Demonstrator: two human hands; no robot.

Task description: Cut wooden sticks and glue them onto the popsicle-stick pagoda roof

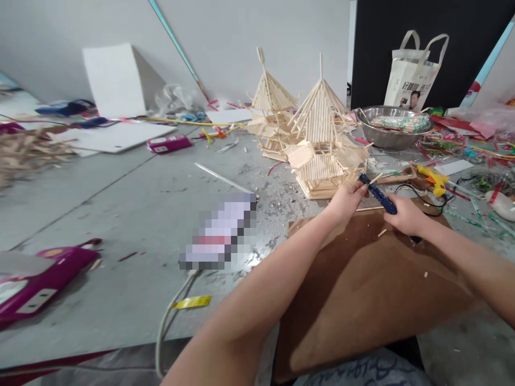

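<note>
Scuffed grey table, flat brown board: your right hand curls closed around a slim blue tool; your left hand pinches a thin wooden stick.

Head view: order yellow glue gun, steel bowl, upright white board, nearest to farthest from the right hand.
1. Yellow glue gun: just beyond the right hand, slightly rightward.
2. Steel bowl: farther back, beyond the glue gun.
3. Upright white board: far back, left.
</note>
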